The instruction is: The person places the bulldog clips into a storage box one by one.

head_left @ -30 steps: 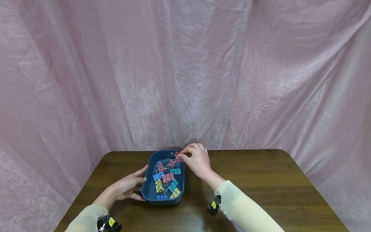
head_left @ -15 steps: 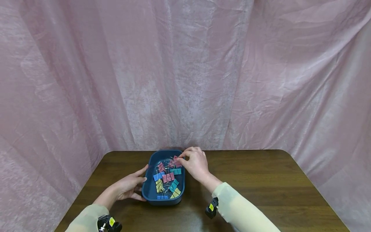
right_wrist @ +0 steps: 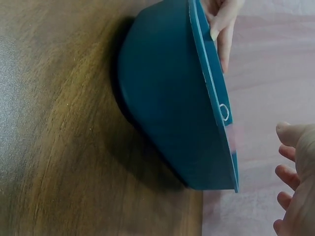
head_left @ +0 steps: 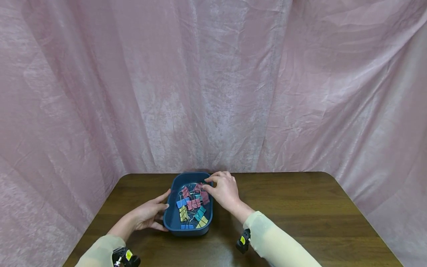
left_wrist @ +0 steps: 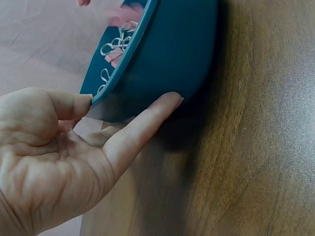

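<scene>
A dark blue plastic bin (head_left: 188, 232) on the table holds several binder clips in pink, blue, yellow and teal. The left hand (head_left: 146, 215) rests against the bin's left side, its fingers spread along rim and wall. In the left wrist view, one fingertip touches the rim and another digit lies on the outer wall. Over the far right corner, the right hand (head_left: 224, 190) has thumb and fingers parted with nothing between them. Just below its fingertips is a pink binder clip (head_left: 204, 197), blurred in the left wrist view (left_wrist: 125, 16). Another pink binder clip (head_left: 194, 204) lies mid-bin.
The brown wooden table (head_left: 293, 215) extends to both sides of the bin. A pink velvet curtain (head_left: 213, 92) hangs just behind the table's far edge. Black wrist cameras sit at both sleeves.
The right hand has lowered toward the bin and let go of the pink binder clip, which has dropped over the teal one. The left hand and bin have stayed put.
</scene>
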Tool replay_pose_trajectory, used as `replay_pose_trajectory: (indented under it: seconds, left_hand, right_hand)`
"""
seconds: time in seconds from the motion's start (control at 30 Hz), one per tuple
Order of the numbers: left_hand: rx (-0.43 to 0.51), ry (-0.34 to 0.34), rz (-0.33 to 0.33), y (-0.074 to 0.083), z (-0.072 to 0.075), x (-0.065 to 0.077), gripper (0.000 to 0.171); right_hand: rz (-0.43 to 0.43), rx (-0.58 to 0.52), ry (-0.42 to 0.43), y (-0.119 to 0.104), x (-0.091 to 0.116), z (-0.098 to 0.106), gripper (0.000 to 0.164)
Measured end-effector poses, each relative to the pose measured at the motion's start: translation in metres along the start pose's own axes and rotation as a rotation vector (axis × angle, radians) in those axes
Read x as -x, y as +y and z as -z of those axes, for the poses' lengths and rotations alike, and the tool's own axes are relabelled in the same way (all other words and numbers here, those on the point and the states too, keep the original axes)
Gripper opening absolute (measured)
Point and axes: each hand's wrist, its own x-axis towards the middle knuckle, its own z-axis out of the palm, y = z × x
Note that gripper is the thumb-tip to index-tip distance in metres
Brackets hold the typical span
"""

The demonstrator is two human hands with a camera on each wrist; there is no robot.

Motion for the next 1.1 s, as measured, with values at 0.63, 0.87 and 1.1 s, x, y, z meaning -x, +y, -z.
replay_pose_trajectory:
  seconds: [0.63,0.87,1.1]
  left_hand:
    - [-0.062,0.073,0.010,0.001,-0.004,-0.005,0.067]
    - [-0.113,0.131,0.004,0.005,-0.005,-0.003,0.066]
    - [-0.193,0.199,-0.030,0.006,-0.002,0.004,0.068]
  right_hand:
    - [-0.010,0.030,-0.024,0.002,0.005,0.012,0.039]
    - [0.025,0.062,-0.022,0.007,0.011,0.028,0.046]
    - [0.067,0.120,0.012,0.015,0.020,0.043,0.045]
